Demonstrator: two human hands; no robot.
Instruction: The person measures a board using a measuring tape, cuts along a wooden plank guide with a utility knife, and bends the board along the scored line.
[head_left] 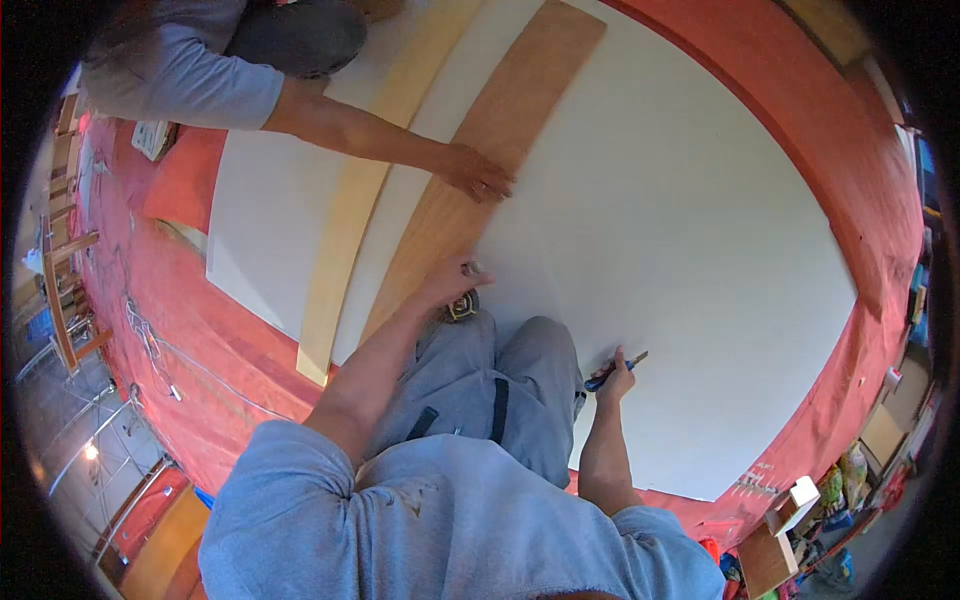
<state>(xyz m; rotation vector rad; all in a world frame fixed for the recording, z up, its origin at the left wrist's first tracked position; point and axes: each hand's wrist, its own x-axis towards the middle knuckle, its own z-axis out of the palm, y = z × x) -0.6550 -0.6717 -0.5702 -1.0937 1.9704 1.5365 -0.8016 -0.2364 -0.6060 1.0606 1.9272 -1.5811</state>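
Observation:
My right hand [615,381] is closed around a blue utility knife [602,380], its tip pointing up and right above the large white sheet [690,250]. Near the brown wooden board [520,95], my left hand [455,284] has curled fingers, with thumb and fingertips brought together; what sits between them is too small to make out. A black and yellow tape measure [463,306] is just below that hand, by my knee. Another person's hand [478,174] lies on the brown board farther up, with the arm reaching in from the upper left.
A pale wooden strip [345,235] lies on the sheet left of the brown board. Red covering [190,270] surrounds the sheet. A white cable [150,340] lies at left, near a wooden frame [58,290]. Assorted items and a white box [797,502] are at lower right.

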